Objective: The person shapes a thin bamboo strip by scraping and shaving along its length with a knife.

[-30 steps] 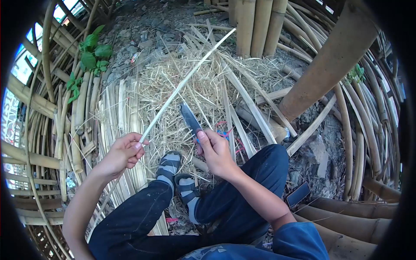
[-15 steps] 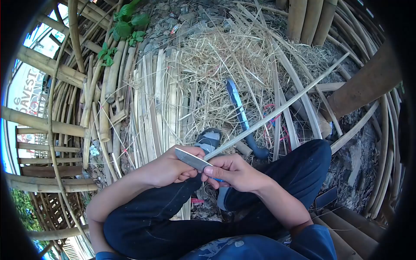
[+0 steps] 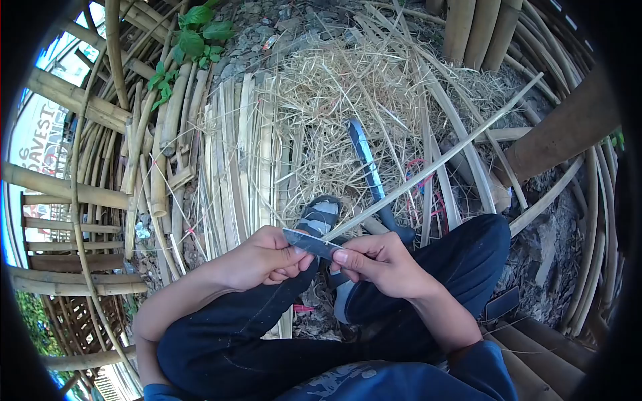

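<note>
A long, pale bamboo strip (image 3: 435, 166) slants down from the upper right to my hands, its near end hidden behind the knife blade and fingers. My left hand (image 3: 271, 257) is closed at that near end, its thumb against the blade. The knife (image 3: 309, 243) has a flat, grey blade lying across the strip, its tip pointing left. My right hand (image 3: 380, 266) grips its handle, mostly covered by the fingers, with the thumb along the near side. Both hands are close together above my crossed legs.
A dark, long-bladed tool (image 3: 364, 157) with a curved handle lies on a heap of shavings (image 3: 334, 100). Split bamboo slats (image 3: 231, 160) lie to the left, a thick bamboo post (image 3: 568, 130) stands right. A phone-like dark object (image 3: 501, 304) rests near my right knee.
The knife and both hands have shifted slightly right; the blade now lies flatter. My left thumb now shows against the blade, and the strip's near end has moved a little right.
</note>
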Tool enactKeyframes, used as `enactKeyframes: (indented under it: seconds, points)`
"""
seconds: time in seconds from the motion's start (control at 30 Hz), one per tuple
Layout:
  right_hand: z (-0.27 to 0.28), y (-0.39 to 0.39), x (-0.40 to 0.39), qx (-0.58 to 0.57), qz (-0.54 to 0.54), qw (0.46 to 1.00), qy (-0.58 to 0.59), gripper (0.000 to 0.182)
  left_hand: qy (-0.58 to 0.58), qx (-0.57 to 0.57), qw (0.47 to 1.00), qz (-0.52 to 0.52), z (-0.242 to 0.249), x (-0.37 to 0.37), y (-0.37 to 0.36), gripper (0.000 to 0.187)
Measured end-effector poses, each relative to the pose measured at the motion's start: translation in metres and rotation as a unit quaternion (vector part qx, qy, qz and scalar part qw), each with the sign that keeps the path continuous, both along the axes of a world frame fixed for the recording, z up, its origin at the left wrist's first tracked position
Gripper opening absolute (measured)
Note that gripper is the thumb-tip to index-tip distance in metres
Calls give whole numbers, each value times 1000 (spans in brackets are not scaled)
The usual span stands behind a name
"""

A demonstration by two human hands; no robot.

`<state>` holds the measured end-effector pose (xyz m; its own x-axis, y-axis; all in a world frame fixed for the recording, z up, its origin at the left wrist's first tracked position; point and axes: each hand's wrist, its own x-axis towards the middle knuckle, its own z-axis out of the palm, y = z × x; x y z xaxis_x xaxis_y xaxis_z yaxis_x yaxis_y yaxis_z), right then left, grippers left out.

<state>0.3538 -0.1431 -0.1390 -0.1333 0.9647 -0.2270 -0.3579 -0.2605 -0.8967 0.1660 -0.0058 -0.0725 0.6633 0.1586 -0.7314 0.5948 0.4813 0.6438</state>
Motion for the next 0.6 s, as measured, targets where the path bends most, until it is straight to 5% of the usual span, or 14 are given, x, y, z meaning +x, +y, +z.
enactKeyframes:
  seconds: [0.37, 0.6]
  points:
    - [-15, -6, 91, -24, -230, 972, 34, 30, -19, -13, 999, 24, -4, -6, 6, 32]
    - [-18, 2, 3, -33, 14, 998, 56, 30, 34, 35, 999, 0, -10, 23, -14, 30]
